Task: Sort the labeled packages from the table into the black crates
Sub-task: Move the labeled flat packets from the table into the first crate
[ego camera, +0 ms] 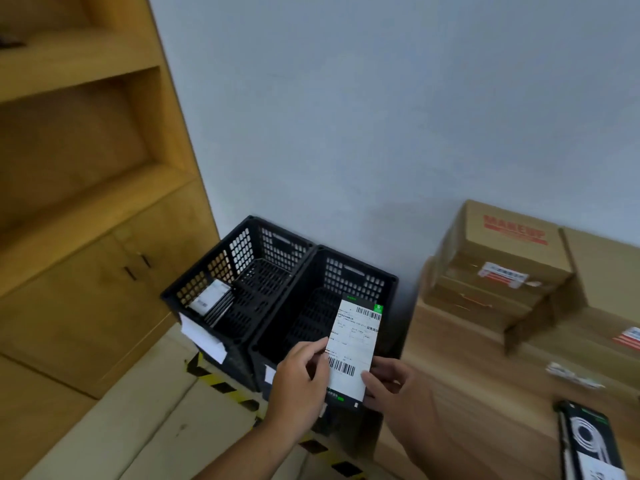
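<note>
Flat black package with white barcode label (353, 344): pinched at its lower edges by left hand (301, 379) and right hand (394, 386), over the black perforated plastic crate (360, 271) nearest the wooden worktop (467, 393). Step, apparently: label check. Next: choose crate, release.

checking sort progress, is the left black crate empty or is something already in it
Not empty. One labeled package sits inside the left black crate against its left wall; the rest of its floor looks bare.
</note>
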`<state>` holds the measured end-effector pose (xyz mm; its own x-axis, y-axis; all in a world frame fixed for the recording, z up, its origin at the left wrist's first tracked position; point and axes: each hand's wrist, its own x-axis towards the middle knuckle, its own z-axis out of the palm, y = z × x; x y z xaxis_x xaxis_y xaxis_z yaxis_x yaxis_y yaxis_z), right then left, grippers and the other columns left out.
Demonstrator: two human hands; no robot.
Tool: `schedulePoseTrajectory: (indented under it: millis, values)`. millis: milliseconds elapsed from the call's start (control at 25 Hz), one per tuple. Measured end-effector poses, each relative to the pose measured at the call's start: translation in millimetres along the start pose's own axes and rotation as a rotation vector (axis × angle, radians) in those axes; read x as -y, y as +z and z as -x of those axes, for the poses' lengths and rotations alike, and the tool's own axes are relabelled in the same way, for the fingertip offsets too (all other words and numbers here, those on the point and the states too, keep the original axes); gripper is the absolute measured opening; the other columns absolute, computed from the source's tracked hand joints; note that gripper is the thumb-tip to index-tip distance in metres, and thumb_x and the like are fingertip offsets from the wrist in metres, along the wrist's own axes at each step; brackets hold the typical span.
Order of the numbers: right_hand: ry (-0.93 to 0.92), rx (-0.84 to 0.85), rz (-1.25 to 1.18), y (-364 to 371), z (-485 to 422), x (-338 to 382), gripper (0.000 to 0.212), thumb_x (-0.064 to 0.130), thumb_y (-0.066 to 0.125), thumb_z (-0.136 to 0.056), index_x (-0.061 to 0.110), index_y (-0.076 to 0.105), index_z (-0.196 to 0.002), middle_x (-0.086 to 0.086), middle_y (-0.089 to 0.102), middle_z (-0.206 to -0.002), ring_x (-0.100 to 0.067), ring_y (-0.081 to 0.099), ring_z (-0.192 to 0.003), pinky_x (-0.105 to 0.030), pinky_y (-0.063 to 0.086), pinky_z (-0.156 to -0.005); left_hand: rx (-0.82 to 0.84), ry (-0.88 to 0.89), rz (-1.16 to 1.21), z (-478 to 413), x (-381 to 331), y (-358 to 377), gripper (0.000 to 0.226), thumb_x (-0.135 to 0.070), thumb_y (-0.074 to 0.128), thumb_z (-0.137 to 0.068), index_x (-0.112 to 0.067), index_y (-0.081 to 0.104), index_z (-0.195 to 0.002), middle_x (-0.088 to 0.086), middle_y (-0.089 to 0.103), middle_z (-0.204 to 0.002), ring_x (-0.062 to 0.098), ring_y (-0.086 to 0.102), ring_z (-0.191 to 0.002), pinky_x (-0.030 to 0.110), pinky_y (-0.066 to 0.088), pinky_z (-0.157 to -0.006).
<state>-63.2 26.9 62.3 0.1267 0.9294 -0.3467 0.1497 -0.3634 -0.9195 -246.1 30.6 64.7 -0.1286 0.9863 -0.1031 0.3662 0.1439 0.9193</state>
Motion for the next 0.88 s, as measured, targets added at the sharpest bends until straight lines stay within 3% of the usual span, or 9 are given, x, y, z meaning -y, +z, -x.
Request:
schedulePoseTrajectory:
  millis: [120, 360, 480, 600, 720, 880]
  values:
    - [-0.001, 0.041, 0.017, 43.5, -4.3, 12.8, 0.021, 0.007, 0.075, -0.089, 0.023, 0.072, -0.102, 0.011, 0.079, -0.088, -0.009, 0.077, -0.082, -0.028, 0.063, -0.065, -0.028, -0.017, -0.018, -11.1, 15.8, -38.1, 0.034, -0.032, 0.053, -0.105, -0.029, 0.062, -0.138, -0.024, 0.058, -0.123, -0.001, 0.06, -0.111, 0.027, 0.06, -0.088]
    - [0.014, 0.116, 0.007, 114.3, -24.6, 36.0, 0.02, -0.001, 0.073, -0.089, 0.016, 0.073, -0.099, 0.003, 0.08, -0.086, -0.015, 0.078, -0.08, -0.029, 0.063, -0.065, -0.097, -0.056, -0.015, -34.0, 41.5, -95.5, 0.034, -0.033, 0.051, -0.106, -0.032, 0.059, -0.139, -0.022, 0.058, -0.128, -0.002, 0.058, -0.115, 0.026, 0.058, -0.091]
    - [0.017, 0.149, 0.003, 150.8, -40.7, 43.0, 0.019, -0.002, 0.073, -0.089, 0.013, 0.073, -0.101, -0.004, 0.08, -0.087, -0.021, 0.078, -0.082, -0.036, 0.065, -0.069, -0.096, -0.053, -0.128, -48.3, 54.5, -123.1, 0.041, -0.036, 0.047, -0.107, -0.031, 0.051, -0.148, -0.022, 0.053, -0.134, 0.001, 0.056, -0.118, 0.028, 0.055, -0.094]
    - [0.028, 0.174, 0.009, 191.6, -63.4, 48.1, 0.019, 0.001, 0.073, -0.09, 0.011, 0.073, -0.105, -0.008, 0.078, -0.096, -0.026, 0.076, -0.089, -0.045, 0.065, -0.076, -0.108, -0.073, -0.243, -71.8, 67.4, -150.2, 0.046, -0.038, 0.043, -0.107, -0.031, 0.042, -0.153, -0.022, 0.047, -0.142, -0.002, 0.048, -0.12, 0.021, 0.048, -0.097]
    - [0.06, 0.202, -0.013, 231.3, -88.6, 50.7, 0.018, 0.002, 0.075, -0.089, 0.012, 0.074, -0.104, -0.009, 0.077, -0.097, -0.028, 0.076, -0.089, -0.046, 0.065, -0.076, -0.135, -0.106, -0.288, -99.0, 77.8, -178.1, 0.044, -0.035, 0.044, -0.107, -0.03, 0.045, -0.151, -0.022, 0.048, -0.138, -0.002, 0.048, -0.119, 0.016, 0.045, -0.091]
    - [0.13, 0.235, -0.042, 284.6, -121.9, 59.0, 0.016, -0.001, 0.075, -0.088, 0.01, 0.076, -0.099, -0.011, 0.078, -0.09, -0.029, 0.077, -0.083, -0.05, 0.064, -0.075, -0.158, -0.157, -0.355, -141.8, 91.3, -220.0, 0.041, -0.032, 0.047, -0.106, -0.029, 0.054, -0.146, -0.018, 0.055, -0.137, 0.001, 0.054, -0.118, 0.023, 0.051, -0.094]
